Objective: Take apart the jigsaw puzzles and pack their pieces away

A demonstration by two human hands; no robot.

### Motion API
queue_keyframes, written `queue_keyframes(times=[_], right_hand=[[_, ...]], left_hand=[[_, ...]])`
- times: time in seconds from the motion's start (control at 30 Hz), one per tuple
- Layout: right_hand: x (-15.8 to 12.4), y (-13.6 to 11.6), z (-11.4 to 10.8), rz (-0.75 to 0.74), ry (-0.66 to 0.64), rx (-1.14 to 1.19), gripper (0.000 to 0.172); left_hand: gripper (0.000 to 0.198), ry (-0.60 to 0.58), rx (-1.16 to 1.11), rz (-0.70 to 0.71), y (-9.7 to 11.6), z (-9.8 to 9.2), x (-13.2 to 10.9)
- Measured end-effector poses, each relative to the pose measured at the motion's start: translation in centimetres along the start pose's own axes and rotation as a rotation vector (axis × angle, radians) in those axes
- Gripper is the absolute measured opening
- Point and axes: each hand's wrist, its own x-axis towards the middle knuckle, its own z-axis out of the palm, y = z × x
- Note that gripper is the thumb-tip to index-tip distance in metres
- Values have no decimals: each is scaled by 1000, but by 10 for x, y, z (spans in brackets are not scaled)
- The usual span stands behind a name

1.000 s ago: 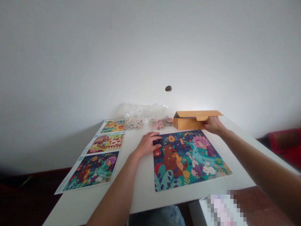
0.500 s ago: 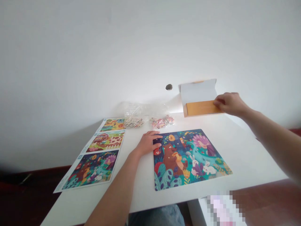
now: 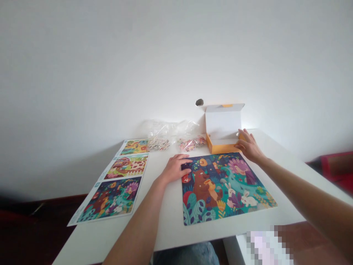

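Note:
A picture puzzle (image 3: 217, 191) with a bear, rabbits and a peacock lies flat in front of me. My left hand (image 3: 174, 168) rests at its upper left edge, fingers spread with the tips on the picture. Behind the puzzle an orange cardboard box (image 3: 223, 148) stands with its white-lined lid raised. My right hand (image 3: 249, 146) grips the box at its right end, thumb at the front and fingers over the side. Left of the box sit two clear plastic bags, one with pale pieces (image 3: 159, 143), the other with pink pieces (image 3: 191, 142).
A sheet with three printed pictures (image 3: 121, 176) lies along the left side of the white table (image 3: 171, 232). A white wall (image 3: 165, 66) with a round hole (image 3: 199, 102) rises behind. Something red (image 3: 338, 169) is beyond the table on the right.
My right hand has brought the box down and closer, behind the puzzle, so its inside shows under the raised lid. My left hand stays on the puzzle.

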Motion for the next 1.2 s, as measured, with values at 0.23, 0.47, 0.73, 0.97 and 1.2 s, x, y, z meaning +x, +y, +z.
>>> queue_keyframes(times=[0.23, 0.47, 0.73, 0.97, 1.2], right_hand=[[4, -27, 25, 196, 91, -38, 24], [-1, -31, 5, 503, 172, -67, 36], [-5, -56, -15, 522, -453, 2, 31], [-16, -68, -11, 298, -472, 10, 72], [-6, -122, 8, 276, -339, -40, 75]], left_hand=[[38, 15, -7, 4, 1, 1, -1], [39, 39, -30, 14, 1, 3, -1], [43, 19, -62, -17, 8, -4, 0], [48, 62, 20, -80, 7, -4, 0], [30, 195, 184, -188, 2, 6, 0]])
